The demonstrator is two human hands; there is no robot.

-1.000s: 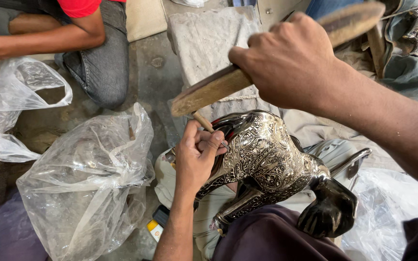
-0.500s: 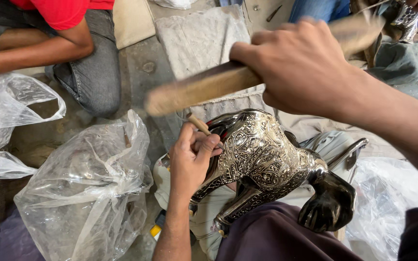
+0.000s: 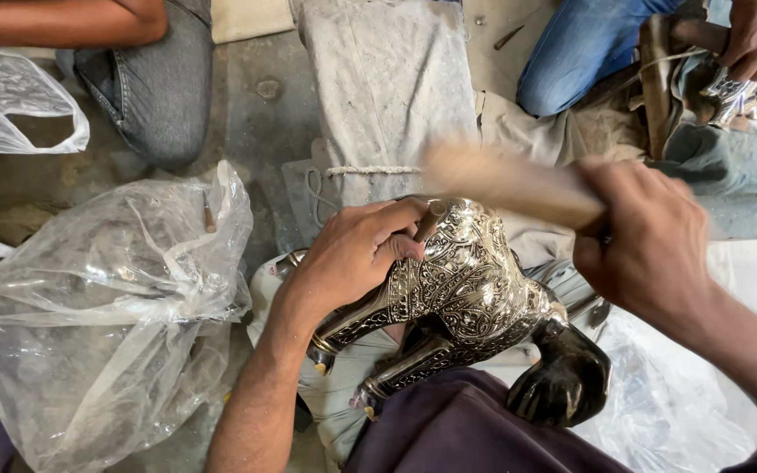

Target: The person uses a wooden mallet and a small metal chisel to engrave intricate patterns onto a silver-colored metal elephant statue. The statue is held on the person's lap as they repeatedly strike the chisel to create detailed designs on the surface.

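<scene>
clear plastic bag [image 3: 107, 298] crumpled on the floor at left | second clear bag [image 3: 10, 96] at top left edge | grey cloth [image 3: 387, 88] spread on the concrete floor [image 3: 256, 96] | knee in grey trousers [image 3: 155, 88] of another person | leg in blue jeans [image 3: 589, 44] at top right

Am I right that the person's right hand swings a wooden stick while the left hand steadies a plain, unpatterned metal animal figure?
Not quite: in the head view the metal animal figure is covered in engraved patterns. The right hand does swing the wooden stick, and the left hand steadies it.
</scene>
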